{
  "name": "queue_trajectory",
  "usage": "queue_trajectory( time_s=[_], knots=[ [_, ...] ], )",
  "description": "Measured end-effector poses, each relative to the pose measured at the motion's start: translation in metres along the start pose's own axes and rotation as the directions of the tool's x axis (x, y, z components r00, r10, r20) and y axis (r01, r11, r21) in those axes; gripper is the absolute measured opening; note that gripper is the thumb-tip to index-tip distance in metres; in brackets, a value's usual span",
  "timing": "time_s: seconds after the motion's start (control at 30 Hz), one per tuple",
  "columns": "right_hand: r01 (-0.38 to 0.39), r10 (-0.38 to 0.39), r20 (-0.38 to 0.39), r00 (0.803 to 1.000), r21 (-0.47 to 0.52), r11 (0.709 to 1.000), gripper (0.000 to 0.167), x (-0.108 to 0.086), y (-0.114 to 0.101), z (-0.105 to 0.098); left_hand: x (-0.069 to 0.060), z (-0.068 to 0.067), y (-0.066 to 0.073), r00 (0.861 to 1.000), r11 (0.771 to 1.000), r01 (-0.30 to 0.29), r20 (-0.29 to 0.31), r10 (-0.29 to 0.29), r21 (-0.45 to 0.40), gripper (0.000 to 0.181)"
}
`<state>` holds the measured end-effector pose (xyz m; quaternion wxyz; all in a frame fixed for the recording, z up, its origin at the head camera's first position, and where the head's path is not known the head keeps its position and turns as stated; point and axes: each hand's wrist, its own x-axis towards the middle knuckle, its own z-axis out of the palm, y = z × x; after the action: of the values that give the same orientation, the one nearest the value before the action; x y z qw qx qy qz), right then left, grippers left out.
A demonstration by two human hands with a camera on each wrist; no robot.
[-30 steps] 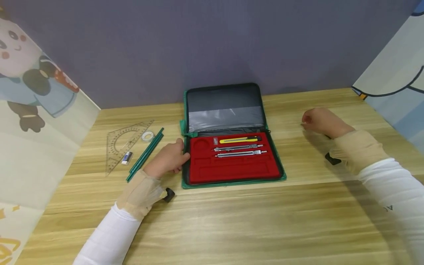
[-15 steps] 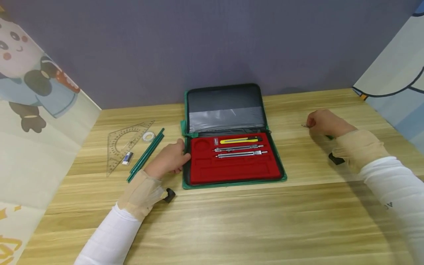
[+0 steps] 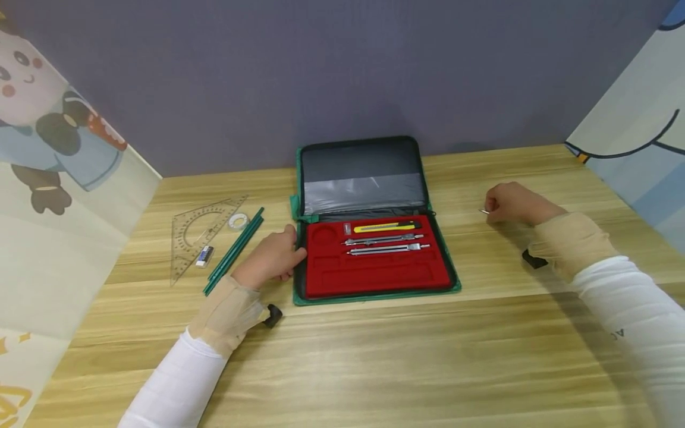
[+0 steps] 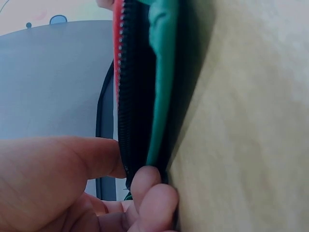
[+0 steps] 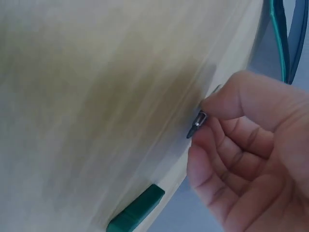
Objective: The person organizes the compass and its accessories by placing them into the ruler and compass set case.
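The unzipped green case [image 3: 459, 286] lies flat with its lid leaned back; its red tray [image 3: 374, 273] holds a yellow cutter [image 3: 382, 227], two metal compasses [image 3: 393, 249] and a tiny clear box [image 3: 347, 229]. My left hand [image 3: 272, 257] grips the case's left edge; in the left wrist view the thumb rests on the black zipper [image 4: 124, 96] and fingers touch the green cover [image 4: 164, 87]. To the right of the case, my right hand [image 3: 514, 203] pinches a small metal piece [image 5: 198, 122] between thumb and fingers, just above the table.
Left of the case lie a clear set square [image 3: 182, 238], a white ring [image 3: 238, 221], an eraser [image 3: 204, 257] and green pencils [image 3: 233, 251]. A dark green block [image 5: 135, 210] rests on the table near my right hand. A grey-blue panel [image 3: 353, 71] stands behind.
My right hand has shifted slightly toward the front of the table, and the metal piece now points out left of its fingers. My left hand keeps its hold on the case edge.
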<state>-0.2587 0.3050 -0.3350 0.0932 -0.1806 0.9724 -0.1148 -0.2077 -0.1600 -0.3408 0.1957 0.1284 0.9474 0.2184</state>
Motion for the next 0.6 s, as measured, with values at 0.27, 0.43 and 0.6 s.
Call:
queue_trajectory(
  time_s=[0.27, 0.43, 0.6],
  knots=[
    [0.018, -0.019, 0.010, 1.000, 0.033, 0.999, 0.010, 0.001, -0.011, 0.004, 0.001, 0.000, 0.000, 1.000, 1.000, 0.004, 0.002, -0.004, 0.019, 0.054],
    [0.023, -0.023, -0.003, 1.000, 0.041, 0.999, 0.010, 0.000, -0.019, 0.005, 0.001, 0.000, 0.000, 1.000, 1.000, 0.003, 0.011, -0.003, 0.014, 0.054],
    [0.092, -0.091, -0.029, 0.995, 0.041, 0.995, 0.009, 0.001, -0.031, 0.005, 0.002, 0.000, -0.001, 1.000, 1.000, 0.003, 0.010, -0.003, 0.013, 0.058]
  ],
)
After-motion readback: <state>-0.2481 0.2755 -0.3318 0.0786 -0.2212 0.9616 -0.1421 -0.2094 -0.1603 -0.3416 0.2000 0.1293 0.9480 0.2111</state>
